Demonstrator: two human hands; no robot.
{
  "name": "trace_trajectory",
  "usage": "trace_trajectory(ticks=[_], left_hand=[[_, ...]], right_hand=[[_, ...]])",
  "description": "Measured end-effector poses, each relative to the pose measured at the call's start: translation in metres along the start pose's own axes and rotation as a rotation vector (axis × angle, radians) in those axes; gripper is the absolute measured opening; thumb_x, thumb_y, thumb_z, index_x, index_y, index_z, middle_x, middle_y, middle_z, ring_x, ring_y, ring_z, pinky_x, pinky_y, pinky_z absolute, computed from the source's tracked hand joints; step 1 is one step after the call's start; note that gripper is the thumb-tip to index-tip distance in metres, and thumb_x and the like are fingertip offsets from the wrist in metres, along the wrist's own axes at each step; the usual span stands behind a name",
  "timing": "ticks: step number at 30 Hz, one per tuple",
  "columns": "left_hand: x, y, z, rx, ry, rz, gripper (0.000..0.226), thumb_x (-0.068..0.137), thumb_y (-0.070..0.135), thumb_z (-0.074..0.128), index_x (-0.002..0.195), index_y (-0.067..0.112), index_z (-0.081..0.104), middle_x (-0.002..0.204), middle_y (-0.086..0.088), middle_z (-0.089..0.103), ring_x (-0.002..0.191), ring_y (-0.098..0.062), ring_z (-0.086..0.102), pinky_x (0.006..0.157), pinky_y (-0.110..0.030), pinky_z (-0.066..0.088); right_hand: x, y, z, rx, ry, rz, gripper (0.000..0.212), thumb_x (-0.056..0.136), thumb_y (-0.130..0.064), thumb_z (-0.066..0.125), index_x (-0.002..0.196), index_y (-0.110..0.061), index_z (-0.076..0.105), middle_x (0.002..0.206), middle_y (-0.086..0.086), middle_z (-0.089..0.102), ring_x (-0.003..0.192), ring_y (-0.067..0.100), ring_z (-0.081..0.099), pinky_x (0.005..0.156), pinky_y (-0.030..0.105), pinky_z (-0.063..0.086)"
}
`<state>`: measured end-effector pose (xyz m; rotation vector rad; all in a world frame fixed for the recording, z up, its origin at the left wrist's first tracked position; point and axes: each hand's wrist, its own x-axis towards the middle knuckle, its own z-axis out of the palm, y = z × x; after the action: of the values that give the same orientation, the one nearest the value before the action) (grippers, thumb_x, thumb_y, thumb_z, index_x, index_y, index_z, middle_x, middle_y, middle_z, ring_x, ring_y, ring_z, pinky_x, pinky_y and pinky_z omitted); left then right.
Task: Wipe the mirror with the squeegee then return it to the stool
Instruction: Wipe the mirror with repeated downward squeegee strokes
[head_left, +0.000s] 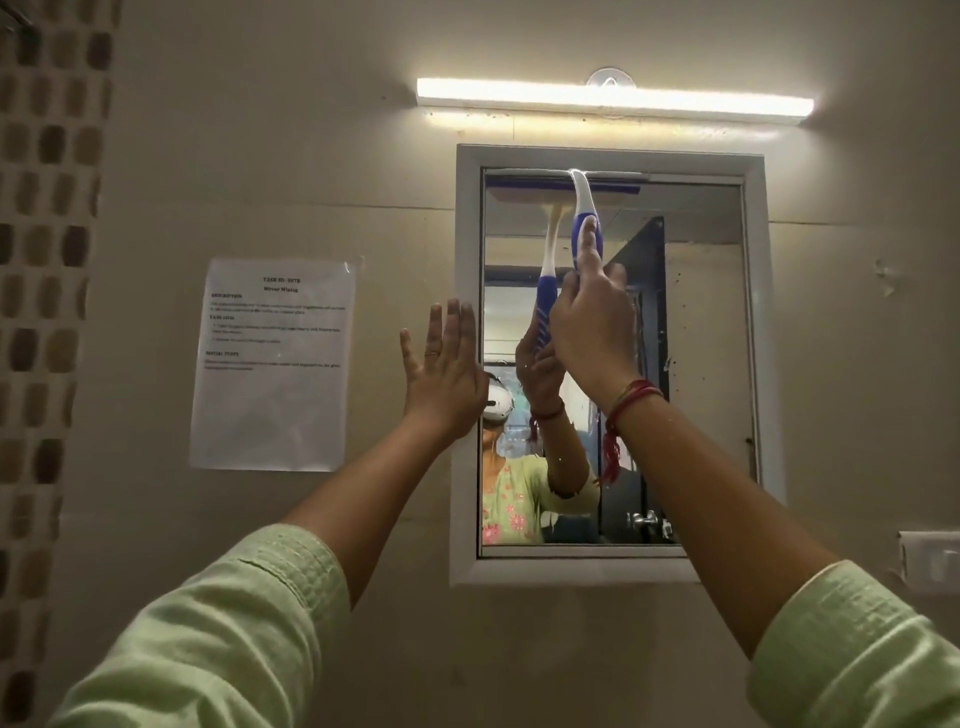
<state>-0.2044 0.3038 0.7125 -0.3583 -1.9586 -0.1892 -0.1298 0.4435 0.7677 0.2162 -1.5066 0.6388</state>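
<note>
Right hand (592, 332) is closing round the blue-and-white handle of the squeegee (584, 223), index finger extended along it, the blade above lying flat against the top edge of the mirror (696, 364). Left hand (441, 369), open and empty, is bracing on the frame beside it. Light, rigid plastic with a soft blade; the ribbed grip seems the best hold.

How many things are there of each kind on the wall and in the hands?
Mirror: 1
Squeegee: 1
Light bar: 1
Paper sheet: 1
Hands: 2, left hand and right hand
Total: 6
</note>
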Motion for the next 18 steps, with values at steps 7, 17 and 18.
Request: trace_trajectory(ticks=[7,17,18], left_hand=[[-0.006,-0.003,0.012,-0.086,0.070,0.008,0.063,0.098,0.030,0.025,0.143,0.019,-0.018,0.155,-0.003,-0.018,0.141,-0.019,-0.020,0.111,-0.056,-0.012],[-0.007,-0.005,0.022,-0.113,0.153,0.007,0.059,0.093,0.034,0.017,0.144,0.021,-0.010,0.156,-0.002,-0.008,0.142,-0.019,-0.015,0.110,-0.056,-0.013],[-0.007,-0.005,0.022,-0.112,0.156,0.005,0.059,0.093,0.034,0.017,0.144,0.021,-0.010,0.156,-0.002,-0.008,0.143,-0.019,-0.015,0.110,-0.056,-0.014]], right_hand=[[-0.002,0.009,0.005,-0.035,-0.025,-0.028,0.057,0.095,-0.016,0.044,0.146,-0.018,0.018,0.121,0.014,0.057,0.093,0.022,0.061,0.080,0.026,0.046],[-0.001,0.012,0.010,-0.102,-0.006,-0.056,0.060,0.095,-0.017,0.046,0.146,-0.018,0.015,0.119,0.016,0.057,0.096,0.027,0.060,0.081,0.030,0.048],[-0.002,0.013,0.010,-0.115,-0.013,-0.058,0.061,0.095,-0.017,0.046,0.147,-0.018,0.014,0.119,0.016,0.057,0.096,0.026,0.060,0.080,0.030,0.048]])
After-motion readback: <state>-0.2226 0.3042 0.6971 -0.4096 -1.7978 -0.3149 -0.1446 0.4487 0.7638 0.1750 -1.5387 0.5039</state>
